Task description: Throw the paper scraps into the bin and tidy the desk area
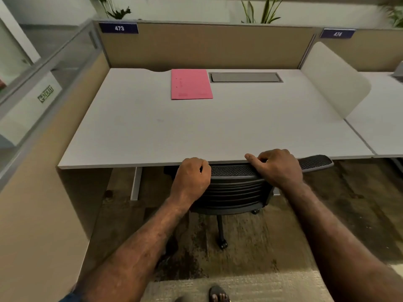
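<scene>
Both hands curled over the top of a chair back [235,171] at 6 o'clock, left hand [192,177], right hand [277,166], chair tucked under desk [152,131], pink folder [190,84] at 12 o'clock on it

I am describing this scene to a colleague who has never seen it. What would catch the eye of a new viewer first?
First, the two hands at the near edge of the desk: the left hand and right hand both grip the top of the dark mesh chair back, with the chair tucked under the desk. Next, the pink folder lying flat toward the back of the white desktop, just left of the grey cable hatch.
</scene>
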`<action>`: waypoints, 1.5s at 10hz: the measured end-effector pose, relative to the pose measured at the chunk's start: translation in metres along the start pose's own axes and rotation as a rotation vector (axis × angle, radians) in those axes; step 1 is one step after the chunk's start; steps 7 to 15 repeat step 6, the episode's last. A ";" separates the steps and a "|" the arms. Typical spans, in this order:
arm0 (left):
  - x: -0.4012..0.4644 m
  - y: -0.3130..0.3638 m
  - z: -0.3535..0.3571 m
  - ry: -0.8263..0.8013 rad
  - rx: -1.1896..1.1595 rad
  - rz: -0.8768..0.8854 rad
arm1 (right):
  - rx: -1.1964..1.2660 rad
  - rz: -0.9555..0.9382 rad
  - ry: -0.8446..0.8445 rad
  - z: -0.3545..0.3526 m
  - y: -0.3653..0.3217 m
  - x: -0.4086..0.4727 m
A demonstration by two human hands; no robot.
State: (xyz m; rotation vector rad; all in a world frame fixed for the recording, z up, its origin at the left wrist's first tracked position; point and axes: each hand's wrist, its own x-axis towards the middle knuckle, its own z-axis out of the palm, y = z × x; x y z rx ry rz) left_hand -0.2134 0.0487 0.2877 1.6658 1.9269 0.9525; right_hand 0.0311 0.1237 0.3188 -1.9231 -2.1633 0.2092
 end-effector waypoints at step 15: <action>0.062 0.046 -0.033 0.265 0.405 0.294 | -0.008 -0.346 0.298 -0.050 -0.017 0.062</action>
